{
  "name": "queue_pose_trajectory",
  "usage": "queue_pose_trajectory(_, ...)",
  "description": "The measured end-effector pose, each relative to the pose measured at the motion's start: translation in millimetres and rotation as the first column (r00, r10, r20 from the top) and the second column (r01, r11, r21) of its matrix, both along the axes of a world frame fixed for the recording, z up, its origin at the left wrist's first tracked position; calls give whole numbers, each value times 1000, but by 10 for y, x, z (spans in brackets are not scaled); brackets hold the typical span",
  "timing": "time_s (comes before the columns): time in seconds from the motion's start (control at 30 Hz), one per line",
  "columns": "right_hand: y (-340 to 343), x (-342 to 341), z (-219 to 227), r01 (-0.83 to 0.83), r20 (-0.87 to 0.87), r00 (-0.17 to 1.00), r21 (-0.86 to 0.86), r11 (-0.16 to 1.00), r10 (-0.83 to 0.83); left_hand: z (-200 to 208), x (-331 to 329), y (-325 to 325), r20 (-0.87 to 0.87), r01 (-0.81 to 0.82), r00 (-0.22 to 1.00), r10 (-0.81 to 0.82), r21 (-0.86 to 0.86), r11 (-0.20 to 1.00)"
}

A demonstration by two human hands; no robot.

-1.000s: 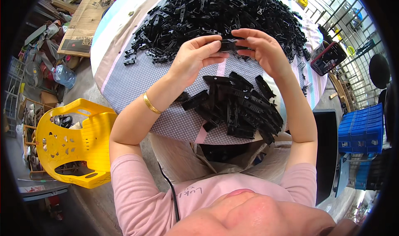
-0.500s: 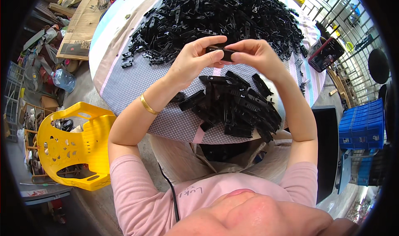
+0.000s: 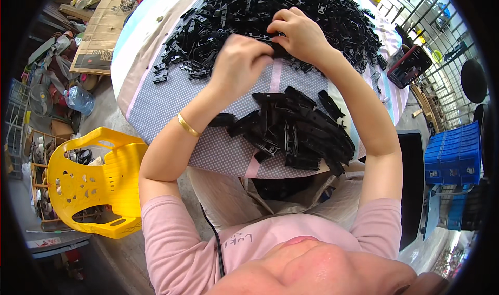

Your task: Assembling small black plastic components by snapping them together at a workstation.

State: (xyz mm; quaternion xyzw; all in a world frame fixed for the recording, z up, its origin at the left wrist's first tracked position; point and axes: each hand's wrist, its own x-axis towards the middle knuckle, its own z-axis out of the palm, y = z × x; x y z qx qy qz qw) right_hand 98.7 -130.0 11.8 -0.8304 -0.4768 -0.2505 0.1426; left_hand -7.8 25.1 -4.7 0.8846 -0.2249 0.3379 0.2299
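My left hand, blurred by motion, is over the near edge of the large heap of black plastic parts. Its fingers are curled in against the thumb; what they hold, if anything, is hidden. Beside it, slightly farther away, my right hand reaches into the heap with bent fingers and thumb closed on a black plastic part, mostly hidden among the others. Closer to me lies a smaller pile of longer black pieces, with a single piece at its left.
A patterned cloth covers the round table. On the left stand a yellow plastic chair and a cardboard sheet. At the right are a phone-like device with a dark screen and blue crates.
My hands have come apart from the black piece they held together. The right has moved away from me into the heap; the left has shifted slightly left and turned.
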Motion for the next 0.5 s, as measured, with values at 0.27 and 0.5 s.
queue_pose_trajectory(0.27,168,322,452,282,66,955,103,954,-290,-15,116,403,-140,-385,897,419,218,897)
queue_pose_trajectory(0.5,82,665,233,367,53,929,-41,929,-365,-75,247,365,44,-227,972,230,-67,972)
